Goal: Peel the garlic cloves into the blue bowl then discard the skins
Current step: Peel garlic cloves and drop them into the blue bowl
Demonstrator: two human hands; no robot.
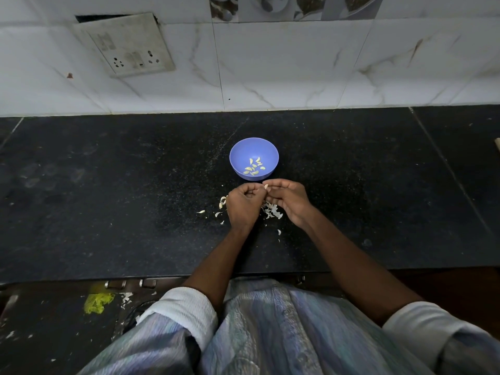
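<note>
Black stone counter (108, 212), and both hands are working right at its middle, just this side of the blue bowl (238, 155). Left hand (243, 203) and right hand (288, 198) meet fingertip to fingertip, each grip curled and pinching one garlic clove (266, 187) between them. Only a pale sliver of it shows in the gap. It is held just short of the bowl's near rim, and that looks deliberate: a short flick forward should drop it in once bare, while the papery bits fall straight down.

And down is where they are going, it seems. Loose skins (272, 211) lie heaped on the counter under and between the wrists, with a few strays out to the left (some even on the floor below). Peeled cloves (253, 167) rest in the bottom of the bowl, so the task is well along, I would judge, with the discarding not yet done.

As for the held clove, its visible tip seems to point away, toward the bowl. Too little shows to call the long axis for certain.
</note>
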